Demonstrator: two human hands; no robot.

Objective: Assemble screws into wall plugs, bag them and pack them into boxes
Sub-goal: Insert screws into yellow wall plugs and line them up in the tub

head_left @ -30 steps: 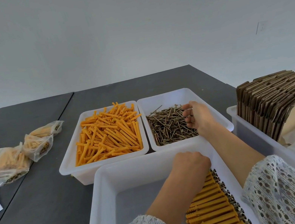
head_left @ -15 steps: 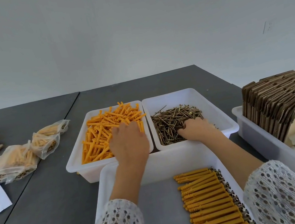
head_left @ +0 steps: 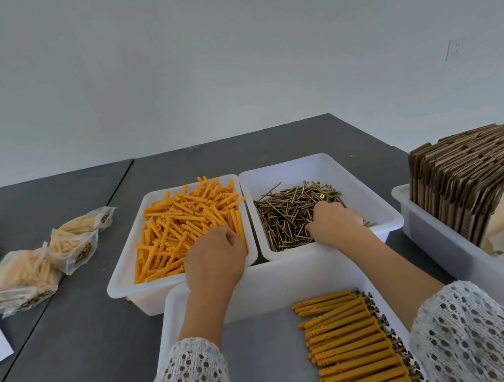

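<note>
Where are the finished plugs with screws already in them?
In the head view, the assembled plugs lie in a neat row along the right side of the nearest white tray, between the person's forearms.

One camera on the person's head looks forward and down, close over the white bins (head_left: 313, 166), wall filling the top.

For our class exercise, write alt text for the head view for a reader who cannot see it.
A person's left hand reaches into a white tray of orange wall plugs while the right hand digs into a tray of screws; assembled plugs lie in a nearer tray.
</note>
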